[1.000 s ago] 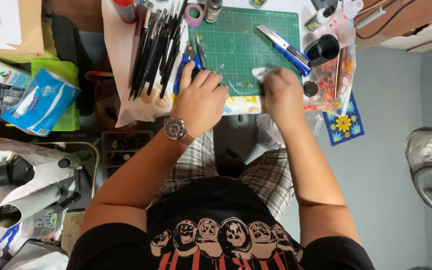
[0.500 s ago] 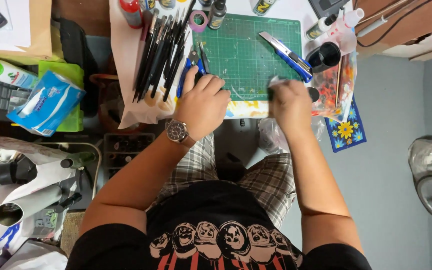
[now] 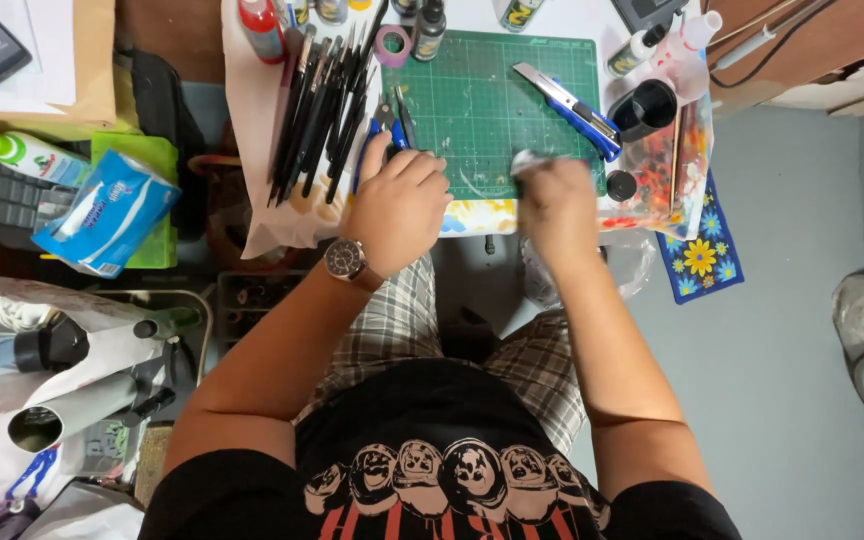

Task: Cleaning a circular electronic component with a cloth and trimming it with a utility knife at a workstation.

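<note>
Hands meet at the near edge of the green cutting mat point(image 3: 497, 100), which serves as the landmark here. The left hand point(image 3: 399, 205) lies curled over the mat's near left corner, a wristwatch point(image 3: 345, 259) on its wrist; its fingers are folded down, and whether they pinch anything beneath cannot be told. Just beyond its fingertips, at the mat's left edge, lie blue-handled pliers point(image 3: 384, 135), their long axis running away from the person.

The right hand point(image 3: 554, 205) sits at the mat's near right edge, its grip closed around a small pale thing point(image 3: 532, 160), perhaps a wad of tissue or a light part; motion blur hides what it is. That pale thing pokes out of the fist on the side toward the mat's middle, so it lies between the two hands, nearer the right.

A blue utility knife point(image 3: 570, 108) lies diagonally across the mat's far right part, its long axis slanting from the mat's middle toward the right edge, close beyond the right hand. Left of the mat, a row of dark brushes and pens point(image 3: 322, 110) lies on pale paper, pointing away from the person. Right of the mat stand a black cup point(image 3: 644, 108) and a small black cap point(image 3: 621, 186). A roll of purple tape point(image 3: 392, 45) rests at the mat's far left corner on the worktop.
</note>
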